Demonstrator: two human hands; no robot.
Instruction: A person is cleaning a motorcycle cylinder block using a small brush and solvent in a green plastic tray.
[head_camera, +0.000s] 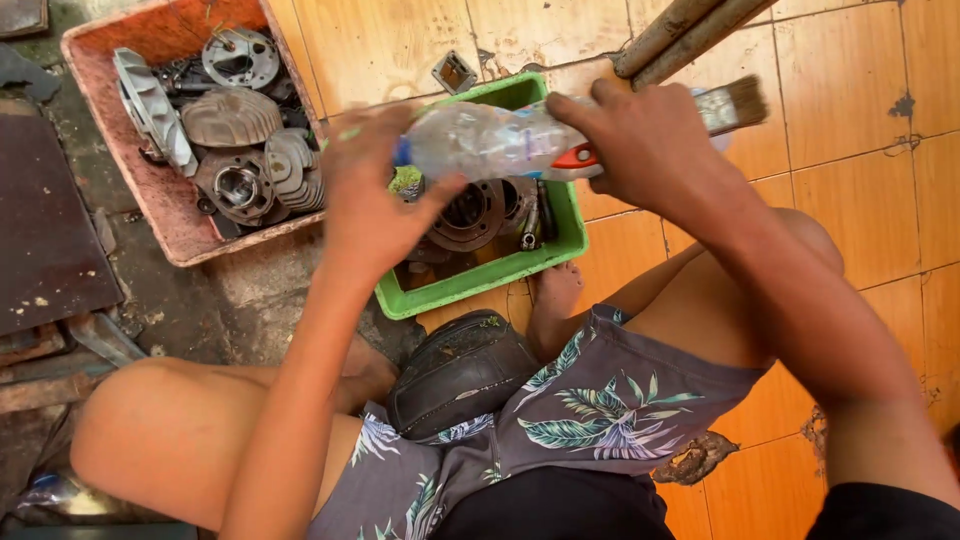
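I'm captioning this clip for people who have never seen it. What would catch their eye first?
At centre, the left hand and right hand hold a crumpled clear plastic bottle over a green plastic tray of dark metal engine parts; the right hand also grips a flat-bristled paintbrush. At upper left, a worn pink plastic tray holds more finned metal parts.

A clear plastic bottle (490, 140) with a blue cap end and a brush (700, 115) with a red-and-white handle and brown bristles sit above a bright green tray (480, 285) of dark grey metal parts. Beside it, a faded pinkish-red tray (165, 215) holds dull silver and grey engine parts (230, 120). Grey shorts (590, 400) patterned with green and white leaves show against glossy orange floor tiles (850, 120), beside a black pouch (455, 370).
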